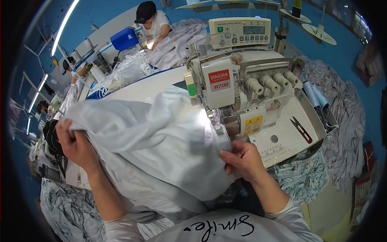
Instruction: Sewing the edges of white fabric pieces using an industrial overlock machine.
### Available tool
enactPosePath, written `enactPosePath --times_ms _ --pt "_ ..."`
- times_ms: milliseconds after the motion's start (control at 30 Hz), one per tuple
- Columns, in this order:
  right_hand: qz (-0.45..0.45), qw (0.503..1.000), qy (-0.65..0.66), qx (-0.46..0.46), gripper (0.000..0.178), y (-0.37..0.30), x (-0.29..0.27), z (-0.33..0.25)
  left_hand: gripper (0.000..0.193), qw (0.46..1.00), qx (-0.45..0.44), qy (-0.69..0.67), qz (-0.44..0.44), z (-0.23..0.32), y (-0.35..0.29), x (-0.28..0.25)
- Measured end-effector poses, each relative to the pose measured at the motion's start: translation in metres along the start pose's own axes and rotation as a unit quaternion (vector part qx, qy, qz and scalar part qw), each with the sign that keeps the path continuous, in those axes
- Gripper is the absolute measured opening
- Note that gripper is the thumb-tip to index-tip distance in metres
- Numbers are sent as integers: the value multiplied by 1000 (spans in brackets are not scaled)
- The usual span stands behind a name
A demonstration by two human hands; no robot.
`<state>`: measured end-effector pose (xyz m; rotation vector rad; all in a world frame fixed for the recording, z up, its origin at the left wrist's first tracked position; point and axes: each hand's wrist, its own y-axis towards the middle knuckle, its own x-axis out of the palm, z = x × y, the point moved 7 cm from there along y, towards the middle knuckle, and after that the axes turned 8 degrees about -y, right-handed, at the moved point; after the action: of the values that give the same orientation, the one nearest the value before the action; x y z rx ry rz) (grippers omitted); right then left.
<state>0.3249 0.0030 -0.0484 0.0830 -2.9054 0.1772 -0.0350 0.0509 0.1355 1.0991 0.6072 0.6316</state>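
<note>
A large piece of pale grey fabric (161, 149) drapes over the table's front edge and runs up to the lit needle area of a white overlock sewing machine (242, 88). At the far left of the cloth, my left hand (78, 147) grips its raised edge, with the fingers partly hidden by the folds. My right hand (244, 161) pinches the fabric's right edge between thumb and fingers, just below and in front of the presser foot (216, 119). Between both hands the cloth hangs in loose folds toward my lap.
Red-handled thread snips (301, 130) lie on the machine's right bed. Thread cones (312, 94) stand beside it. Heaped grey cloth (338, 117) rises at right, and patterned fabric (300, 177) hangs below. Across the table, a person (155, 24) works at a blue machine (124, 38).
</note>
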Motion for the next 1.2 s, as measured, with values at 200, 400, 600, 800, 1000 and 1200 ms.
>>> enactPosePath --times_ms 200,400,600,800,1000,1200 --pt "-2 1000 -19 13 16 1 0 -1 15 1000 21 -19 -1 -29 30 16" --pt "-3 1000 -13 6 17 2 0 3 14 997 78 24 14 -30 57 31" --pt "-2 1000 -22 2 18 1 0 1 20 995 86 48 18 -42 108 53" --pt "6 1000 -17 12 19 3 -1 2 30 999 -3 -23 26 -54 139 62" --pt "1 1000 2 10 20 4 -3 4 38 992 -84 -60 66 -61 163 67" --pt "-52 999 -1 8 22 -2 11 -1 51 299 587 668 347 -67 228 67"
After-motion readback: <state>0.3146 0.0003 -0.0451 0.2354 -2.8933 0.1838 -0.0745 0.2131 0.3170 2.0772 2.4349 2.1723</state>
